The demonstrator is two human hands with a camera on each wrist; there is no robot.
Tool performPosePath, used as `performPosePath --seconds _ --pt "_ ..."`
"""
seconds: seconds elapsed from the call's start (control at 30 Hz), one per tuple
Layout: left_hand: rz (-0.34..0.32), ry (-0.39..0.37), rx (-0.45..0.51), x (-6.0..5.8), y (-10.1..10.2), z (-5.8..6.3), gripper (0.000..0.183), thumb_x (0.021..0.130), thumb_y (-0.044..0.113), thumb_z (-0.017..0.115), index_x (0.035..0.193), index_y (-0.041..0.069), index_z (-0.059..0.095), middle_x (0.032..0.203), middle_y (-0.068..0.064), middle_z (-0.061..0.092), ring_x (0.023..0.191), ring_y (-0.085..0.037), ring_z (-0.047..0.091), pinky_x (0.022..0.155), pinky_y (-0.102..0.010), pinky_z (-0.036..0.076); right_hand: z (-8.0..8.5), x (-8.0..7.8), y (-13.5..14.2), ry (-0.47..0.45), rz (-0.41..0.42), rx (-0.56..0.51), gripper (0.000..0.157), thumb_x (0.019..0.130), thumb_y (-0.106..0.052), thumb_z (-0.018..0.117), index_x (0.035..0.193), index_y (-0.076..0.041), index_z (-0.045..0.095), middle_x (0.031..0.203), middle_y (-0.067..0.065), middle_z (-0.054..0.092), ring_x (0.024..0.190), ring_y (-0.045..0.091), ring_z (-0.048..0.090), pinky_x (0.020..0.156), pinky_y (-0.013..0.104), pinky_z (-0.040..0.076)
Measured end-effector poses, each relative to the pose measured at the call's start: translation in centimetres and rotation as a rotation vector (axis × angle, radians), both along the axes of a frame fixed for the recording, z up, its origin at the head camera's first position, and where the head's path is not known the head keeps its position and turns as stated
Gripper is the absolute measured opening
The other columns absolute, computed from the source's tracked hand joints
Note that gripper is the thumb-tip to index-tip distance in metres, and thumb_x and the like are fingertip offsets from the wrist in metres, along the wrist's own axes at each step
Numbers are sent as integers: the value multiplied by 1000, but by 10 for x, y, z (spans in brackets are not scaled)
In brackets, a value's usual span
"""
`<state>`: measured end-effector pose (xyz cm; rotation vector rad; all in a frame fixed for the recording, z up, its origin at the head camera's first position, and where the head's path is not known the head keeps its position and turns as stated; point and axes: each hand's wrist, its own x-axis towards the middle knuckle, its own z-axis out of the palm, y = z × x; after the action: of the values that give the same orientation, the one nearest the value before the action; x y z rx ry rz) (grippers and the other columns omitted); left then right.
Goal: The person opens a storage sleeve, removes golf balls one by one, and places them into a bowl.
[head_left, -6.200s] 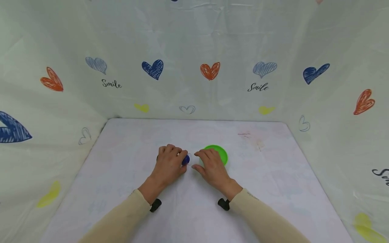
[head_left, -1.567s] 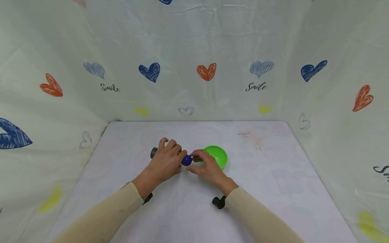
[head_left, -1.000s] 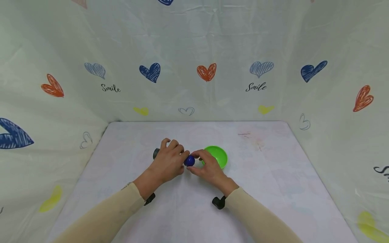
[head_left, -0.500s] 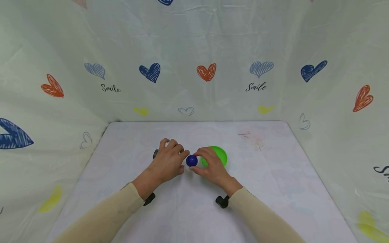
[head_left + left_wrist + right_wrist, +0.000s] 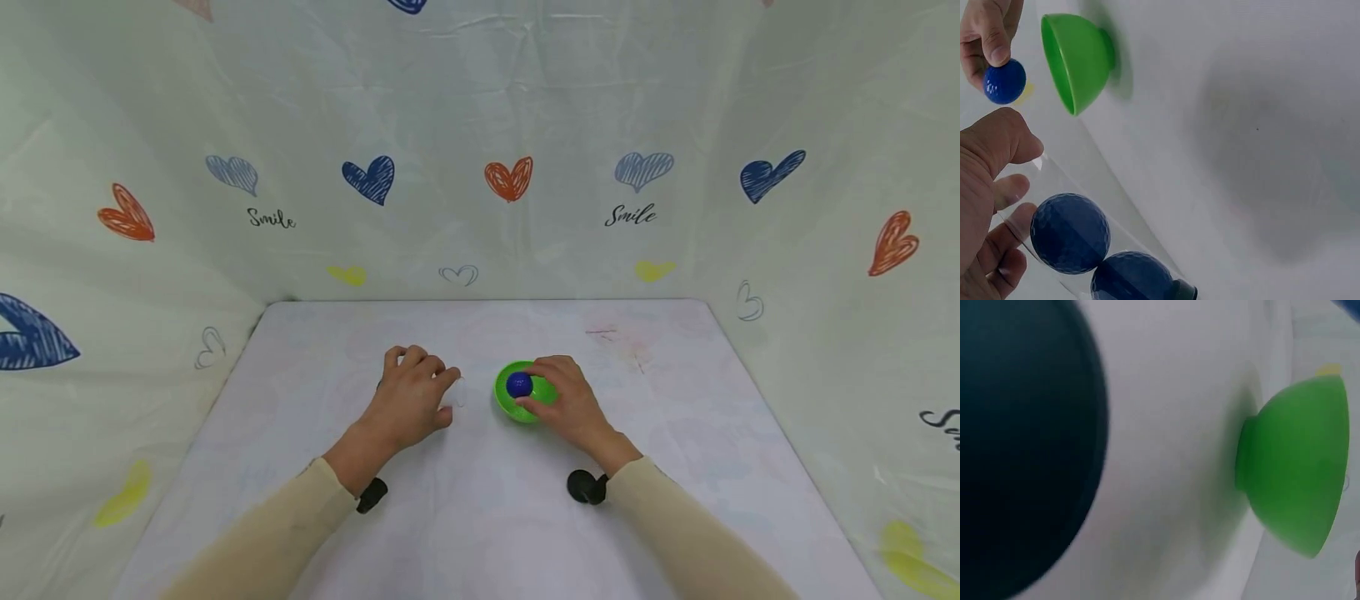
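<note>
My right hand (image 5: 573, 404) pinches a blue golf ball (image 5: 519, 384) between thumb and fingers, above the green bowl (image 5: 502, 407). The left wrist view shows that golf ball (image 5: 1005, 81) higher than the bowl's rim (image 5: 1060, 65). My left hand (image 5: 408, 400) grips a clear plastic tube (image 5: 457, 392), its near end pointing toward the bowl. Inside the tube sit two more blue golf balls (image 5: 1071, 233), one behind the other. A dark cap (image 5: 1185, 290) closes the far end; from the head view the hand hides most of the tube.
The bowl stands upright on a white-covered table (image 5: 465, 533). A pale curtain (image 5: 450, 100) with printed hearts hangs behind and along both sides. In the right wrist view a large dark round shape (image 5: 1016, 450) fills the left part.
The blue golf ball has come out of the tube's open end in my right hand and moved right, over the green bowl. My left hand has stayed nearly in place with the tube.
</note>
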<state>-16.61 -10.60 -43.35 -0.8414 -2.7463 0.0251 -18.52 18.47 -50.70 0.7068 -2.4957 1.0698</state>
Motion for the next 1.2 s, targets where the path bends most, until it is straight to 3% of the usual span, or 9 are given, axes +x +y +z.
performPosePath --seconds 0.3,0.67,1.2 --pt "1 10 19 -1 2 -8 50 83 34 88 128 17 73 112 -4 71 116 -30 57 107 -60 39 -15 -10 26 -79 -57 115 43 85 -28 90 120 -11 73 126 9 67 128 31 53 111 55 43" --pt "27 -25 1 0 6 -8 49 84 35 87 129 18 73 115 -4 72 118 -30 57 107 -59 39 -23 -16 33 -42 -58 212 44 83 -31 91 118 -11 74 124 10 70 124 32 53 109 55 39" --pt "33 -34 -14 0 10 -6 48 85 34 85 129 18 73 114 -4 71 118 -29 56 109 -59 38 -11 -25 22 -101 -87 411 46 88 -37 86 123 -9 74 130 9 67 125 31 49 106 54 40"
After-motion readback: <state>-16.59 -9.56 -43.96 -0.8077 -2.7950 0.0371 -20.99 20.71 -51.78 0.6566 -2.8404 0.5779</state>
